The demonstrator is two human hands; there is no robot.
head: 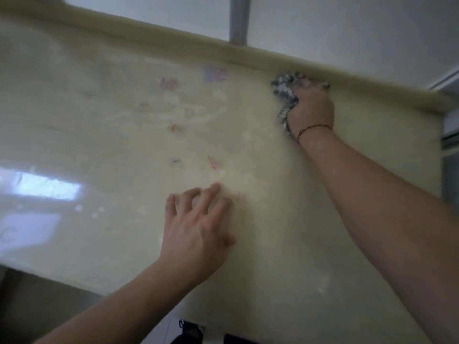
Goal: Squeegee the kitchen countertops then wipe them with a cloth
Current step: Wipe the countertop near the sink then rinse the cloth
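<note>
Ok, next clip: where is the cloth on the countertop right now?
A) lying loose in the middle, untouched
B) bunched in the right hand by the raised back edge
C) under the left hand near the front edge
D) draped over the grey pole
B: the right hand grips the bunched cloth against the countertop beside its raised back edge, while the left hand rests flat, fingers spread, holding nothing.

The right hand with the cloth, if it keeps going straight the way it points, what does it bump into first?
Most likely the raised back edge of the countertop. The right hand and its cloth already sit close against it, with the wall just behind.
</note>
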